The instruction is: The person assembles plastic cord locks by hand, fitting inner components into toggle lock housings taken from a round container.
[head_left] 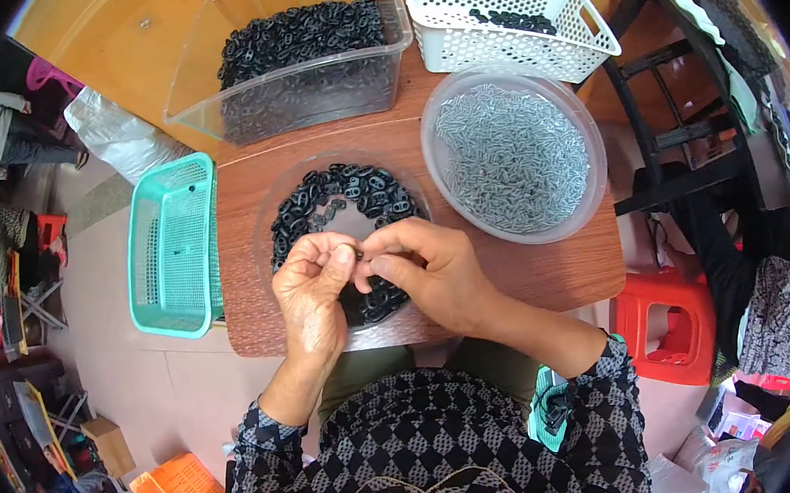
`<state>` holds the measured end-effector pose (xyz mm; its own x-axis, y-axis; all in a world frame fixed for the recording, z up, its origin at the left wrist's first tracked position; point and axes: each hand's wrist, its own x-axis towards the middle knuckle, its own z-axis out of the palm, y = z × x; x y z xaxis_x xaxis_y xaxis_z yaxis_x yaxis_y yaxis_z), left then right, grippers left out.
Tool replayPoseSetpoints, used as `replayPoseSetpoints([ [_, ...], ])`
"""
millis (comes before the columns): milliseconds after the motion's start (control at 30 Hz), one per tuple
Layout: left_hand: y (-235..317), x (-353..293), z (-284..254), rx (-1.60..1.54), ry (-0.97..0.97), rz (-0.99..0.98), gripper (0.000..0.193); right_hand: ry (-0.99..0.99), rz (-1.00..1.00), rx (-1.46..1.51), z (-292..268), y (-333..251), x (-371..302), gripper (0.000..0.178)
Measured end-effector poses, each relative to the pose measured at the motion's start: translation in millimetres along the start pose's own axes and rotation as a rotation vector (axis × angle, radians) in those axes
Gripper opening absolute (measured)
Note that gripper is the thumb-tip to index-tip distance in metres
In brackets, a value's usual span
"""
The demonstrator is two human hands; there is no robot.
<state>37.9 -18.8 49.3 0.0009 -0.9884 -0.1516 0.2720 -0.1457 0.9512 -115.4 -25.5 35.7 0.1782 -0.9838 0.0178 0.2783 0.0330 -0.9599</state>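
Black rings (347, 206), silvery metal bits (512, 156), teal basket (172, 244), white basket (507, 20), red stool (668, 325).

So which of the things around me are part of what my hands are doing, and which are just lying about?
In use:
- left hand and right hand, pinching a small black part between them
- round bowl of black parts under the hands
- round bowl of grey metal pieces
- clear tub of black parts
- white basket

Lying about:
- teal basket
- red stool
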Motion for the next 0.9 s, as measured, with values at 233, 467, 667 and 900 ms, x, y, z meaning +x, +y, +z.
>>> replayPoseSetpoints([
  [233, 6, -5, -12, 0.055, 0.001, -0.032, 0.015, 0.161, -0.372, -0.943, -80, -10, 59, 0.006],
  [467, -3, -1, -7, 0.057, -0.041, -0.076, 0.016, 0.029, -0.294, -1.462, -92, 10, 84, 0.009],
  [667, -7, 3, 2, 0.037, -0.064, -0.086, 0.017, -0.096, -0.155, -1.667, -99, 6, 92, 0.011],
  [900, -8, 8, 13, 0.005, -0.091, -0.097, 0.018, -0.088, -0.162, -1.577, -125, -5, 84, 0.012],
])
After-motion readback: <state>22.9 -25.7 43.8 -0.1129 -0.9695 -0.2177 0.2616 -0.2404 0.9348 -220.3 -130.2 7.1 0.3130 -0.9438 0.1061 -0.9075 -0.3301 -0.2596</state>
